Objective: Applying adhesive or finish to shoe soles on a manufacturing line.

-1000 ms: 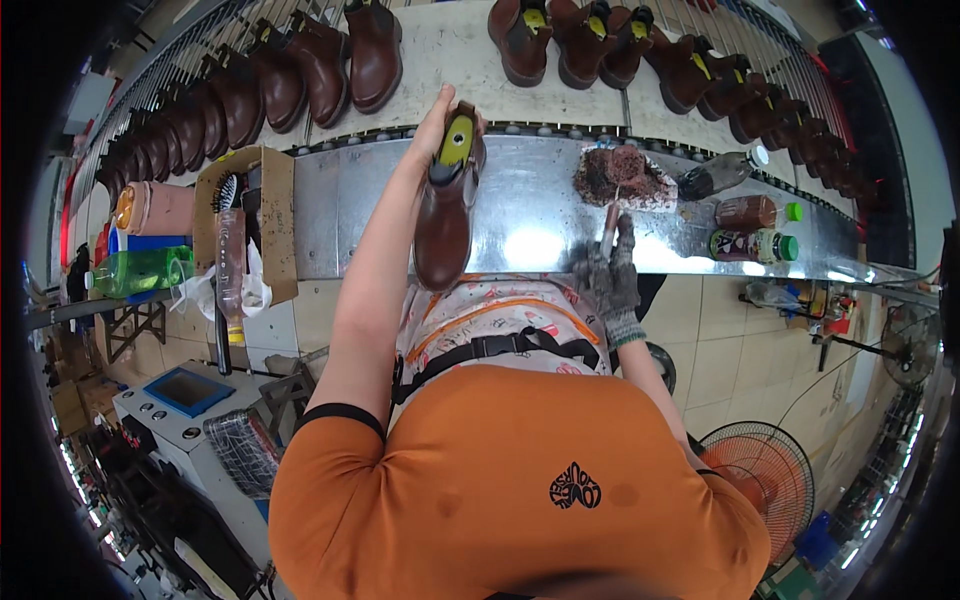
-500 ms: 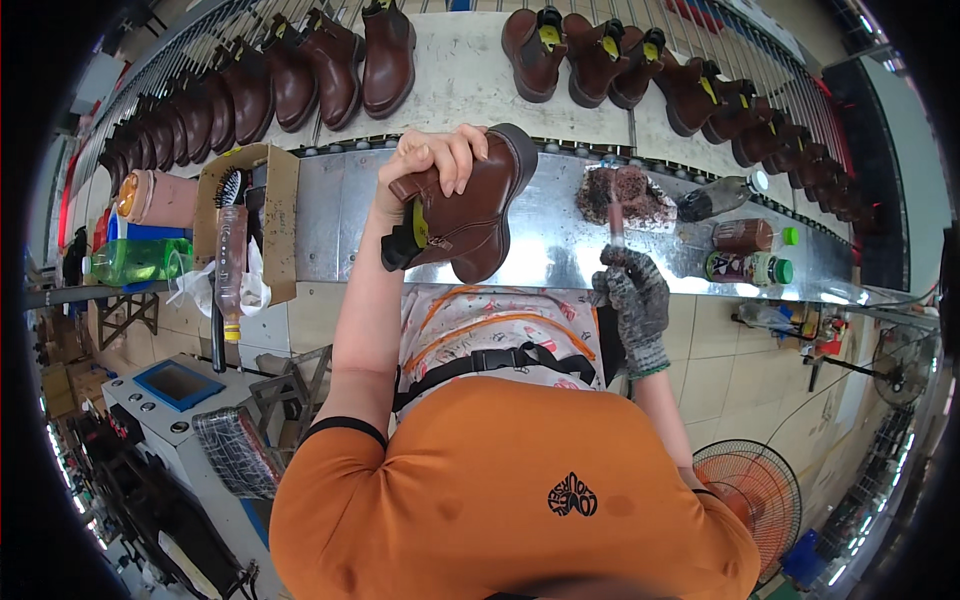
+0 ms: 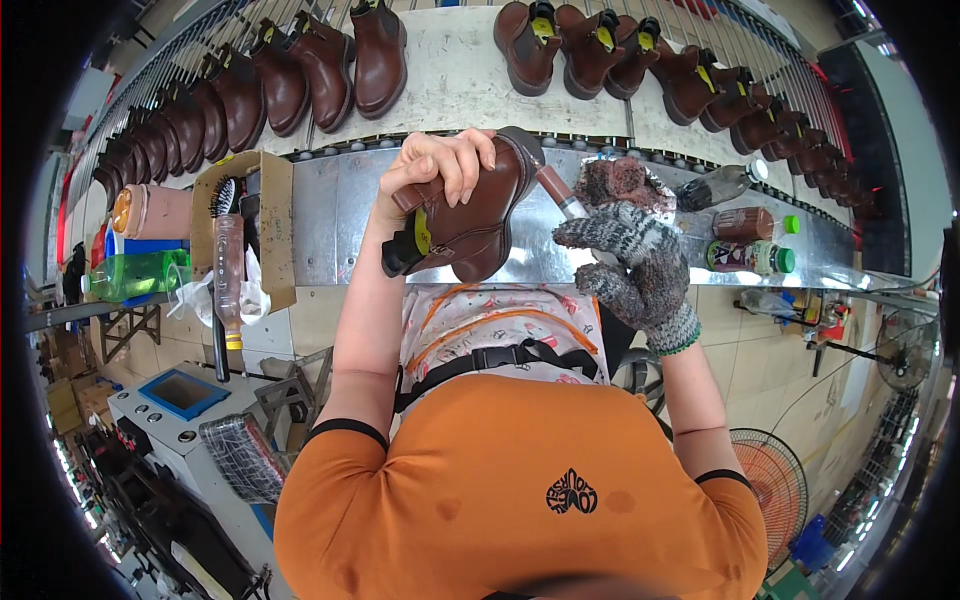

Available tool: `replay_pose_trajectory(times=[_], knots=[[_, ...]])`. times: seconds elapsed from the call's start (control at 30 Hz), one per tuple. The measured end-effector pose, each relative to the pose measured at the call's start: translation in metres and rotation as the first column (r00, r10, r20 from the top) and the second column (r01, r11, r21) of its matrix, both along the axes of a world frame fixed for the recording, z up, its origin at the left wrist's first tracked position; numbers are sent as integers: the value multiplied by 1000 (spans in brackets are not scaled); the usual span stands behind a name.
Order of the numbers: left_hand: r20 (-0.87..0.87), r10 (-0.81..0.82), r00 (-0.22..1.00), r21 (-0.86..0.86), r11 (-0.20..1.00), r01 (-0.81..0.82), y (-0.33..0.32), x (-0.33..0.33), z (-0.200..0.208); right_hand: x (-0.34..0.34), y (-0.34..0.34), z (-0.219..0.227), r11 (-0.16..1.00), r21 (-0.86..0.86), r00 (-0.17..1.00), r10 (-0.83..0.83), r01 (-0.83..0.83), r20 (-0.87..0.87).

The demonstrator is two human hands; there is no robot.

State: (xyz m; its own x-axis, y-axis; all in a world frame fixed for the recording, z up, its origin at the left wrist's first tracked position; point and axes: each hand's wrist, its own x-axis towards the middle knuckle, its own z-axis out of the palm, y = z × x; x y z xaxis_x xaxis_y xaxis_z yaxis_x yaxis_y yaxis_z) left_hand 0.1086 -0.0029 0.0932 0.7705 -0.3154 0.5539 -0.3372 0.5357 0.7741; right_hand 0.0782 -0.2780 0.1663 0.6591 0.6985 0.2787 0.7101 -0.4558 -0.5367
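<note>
My bare left hand [image 3: 440, 172] is closed around the heel end of a brown ankle boot [image 3: 478, 215], held sideways over the metal ledge. The boot's dark sole faces up and right, and its black elastic with yellow lining points to the lower left. My right hand [image 3: 640, 265], in a grey knitted glove, grips a slim brown applicator [image 3: 556, 186] with a pale lower part; brush or tube, I cannot tell. Its narrow tip is at the sole edge near the toe. Beyond the glove lies a brown-stained sponge [image 3: 625, 182] on a crumpled wrapper.
Rows of brown boots [image 3: 285, 85] stand on the pale conveyor [image 3: 450, 60] ahead. Bottles [image 3: 742, 224] lie on the right of the metal ledge [image 3: 340, 215]. A cardboard box [image 3: 275, 230] with a brush is at left, beside a green bottle [image 3: 135, 272]. A fan [image 3: 765, 490] stands behind right.
My right hand has moved up and left from near the sponge, bringing the applicator to the boot's sole edge. The left hand still holds the boot nearly in place.
</note>
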Motion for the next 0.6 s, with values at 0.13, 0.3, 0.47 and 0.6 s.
replay_pose_trajectory(times=[0.13,0.3,0.47,0.6], knots=[[6,-2,1000,-5,1000,2,0,-1,0,-1,1,-3,999,-44,1000,-15,16,19],[27,-17,999,4,1000,17,0,0,-1,2,6,-3,999,-9,999,32,-32,-9],[13,-13,1000,-23,1000,13,1,-1,-1,7,5,-11,997,52,998,55,-54,-18],[-8,7,1000,-48,999,-8,15,5,-12,9,15,-30,981,183,996,71,-60,-53]])
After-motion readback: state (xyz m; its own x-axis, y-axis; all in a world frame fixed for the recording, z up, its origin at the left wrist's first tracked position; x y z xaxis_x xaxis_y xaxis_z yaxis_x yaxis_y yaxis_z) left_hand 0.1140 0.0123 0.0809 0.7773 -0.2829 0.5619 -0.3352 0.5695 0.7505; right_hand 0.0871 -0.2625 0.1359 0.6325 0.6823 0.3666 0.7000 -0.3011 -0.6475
